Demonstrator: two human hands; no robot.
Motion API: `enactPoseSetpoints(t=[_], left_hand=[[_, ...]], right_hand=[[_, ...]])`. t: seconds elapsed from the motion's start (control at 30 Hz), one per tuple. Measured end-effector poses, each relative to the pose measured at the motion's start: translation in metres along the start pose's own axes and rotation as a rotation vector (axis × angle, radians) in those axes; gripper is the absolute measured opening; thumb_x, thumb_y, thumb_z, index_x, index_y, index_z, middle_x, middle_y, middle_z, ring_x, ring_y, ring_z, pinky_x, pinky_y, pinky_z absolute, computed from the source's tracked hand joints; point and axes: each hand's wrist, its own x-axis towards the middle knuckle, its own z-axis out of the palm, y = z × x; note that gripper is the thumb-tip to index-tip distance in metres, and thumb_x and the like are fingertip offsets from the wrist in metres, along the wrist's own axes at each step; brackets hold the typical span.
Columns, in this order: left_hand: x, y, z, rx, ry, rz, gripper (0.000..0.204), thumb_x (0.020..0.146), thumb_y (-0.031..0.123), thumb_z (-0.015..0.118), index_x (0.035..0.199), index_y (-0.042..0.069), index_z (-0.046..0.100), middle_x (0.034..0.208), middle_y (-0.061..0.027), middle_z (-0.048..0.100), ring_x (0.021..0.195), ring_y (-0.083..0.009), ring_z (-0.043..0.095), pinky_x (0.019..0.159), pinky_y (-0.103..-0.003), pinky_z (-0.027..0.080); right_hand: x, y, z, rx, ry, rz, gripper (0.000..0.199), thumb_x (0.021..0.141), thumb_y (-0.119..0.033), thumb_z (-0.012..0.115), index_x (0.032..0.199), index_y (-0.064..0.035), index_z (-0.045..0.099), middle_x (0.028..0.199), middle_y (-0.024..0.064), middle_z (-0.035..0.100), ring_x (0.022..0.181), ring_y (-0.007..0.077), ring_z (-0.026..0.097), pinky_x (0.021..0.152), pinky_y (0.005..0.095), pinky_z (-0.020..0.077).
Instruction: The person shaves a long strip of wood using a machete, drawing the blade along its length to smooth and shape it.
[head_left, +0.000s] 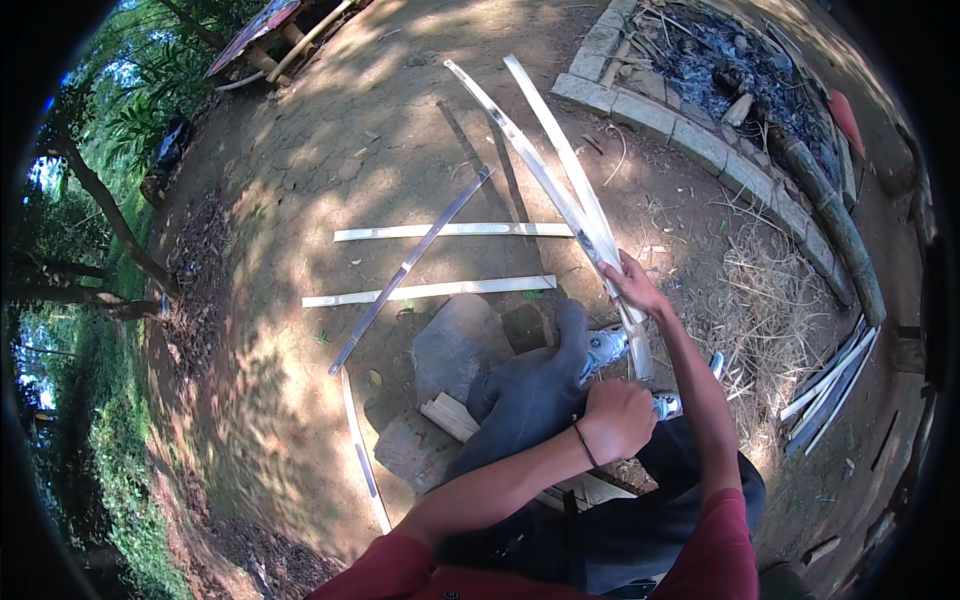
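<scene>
**Inspector:** Head view. What do the hands hold?

**Assistant:** The right hand [634, 285] is closed around two long pale split-bamboo strips [560, 175], gripping them near their lower end. The strips run up and to the left from the hand, over bare cracked earth [330, 150], their far ends spread apart. The left hand [617, 418] is clenched in a fist just below, at the strips' near end by the knee; whether it grips anything I cannot tell.

**Inspector:** Position of the person?

**Assistant:** Seated low, in dark trousers and red sleeves, one leg stretched forward beside a grey rock [458, 340].

**Inspector:** Surroundings?

**Assistant:** Two flat pale bamboo slats [440, 231] lie roughly parallel on the ground, crossed by a darker grey strip [410, 268]. Another thin strip [362, 455] lies lower left. A stone-edged ash pit [700, 60] sits upper right, a bundle of strips [835, 385] well apart at right, near dry grass [765, 310].
</scene>
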Motion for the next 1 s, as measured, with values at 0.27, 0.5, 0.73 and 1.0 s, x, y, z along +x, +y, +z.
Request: enactPoseSetpoints(t=[0.27, 0.5, 0.73, 1.0], left_hand=[[0.009, 0.016, -0.001, 0.166, -0.020, -0.019, 0.030, 0.088, 0.026, 0.059, 0.072, 0.004, 0.071, 0.073, -0.0172, 0.068, 0.079, -0.0337, 0.066, 0.072, -0.043, 0.051], [0.014, 0.020, -0.002, 0.212, 0.001, 0.007, 0.036, 0.091, 0.028, 0.055, 0.070, 0.003, 0.069, 0.070, -0.0174, 0.066, 0.076, -0.0342, 0.063, 0.075, -0.045, 0.046], [0.019, 0.013, -0.006, 0.200, 0.074, 0.014, 0.038, 0.092, 0.028, 0.053, 0.070, -0.001, 0.064, 0.065, -0.0215, 0.062, 0.073, -0.0389, 0.063, 0.070, -0.049, 0.048], [0.022, 0.024, 0.002, 0.320, -0.032, 0.038, 0.033, 0.093, 0.028, 0.053, 0.079, -0.001, 0.061, 0.067, -0.0217, 0.062, 0.074, -0.0390, 0.063, 0.069, -0.048, 0.048]], right_hand=[[0.025, 0.041, 0.001, -0.165, -0.334, 0.160, 0.059, 0.095, -0.042, 0.063, 0.135, -0.0018, 0.049, 0.089, 0.0066, 0.063, 0.067, 0.0108, 0.058, 0.053, 0.0293, 0.0503], [0.005, 0.090, -0.074, -0.220, -0.185, 0.049, 0.061, 0.094, -0.038, 0.065, 0.136, 0.0029, 0.047, 0.112, 0.0110, 0.066, 0.095, 0.0161, 0.062, 0.086, 0.0313, 0.0493], [-0.028, 0.140, -0.138, -0.119, 0.025, 0.137, 0.061, 0.091, -0.042, 0.068, 0.136, -0.0040, 0.049, 0.101, 0.0057, 0.064, 0.082, 0.0119, 0.060, 0.065, 0.0288, 0.0520], [-0.046, 0.144, -0.214, -0.200, 0.087, 0.271, 0.065, 0.086, -0.047, 0.072, 0.133, -0.0067, 0.051, 0.098, 0.0099, 0.065, 0.072, 0.0144, 0.062, 0.054, 0.0299, 0.0521]])
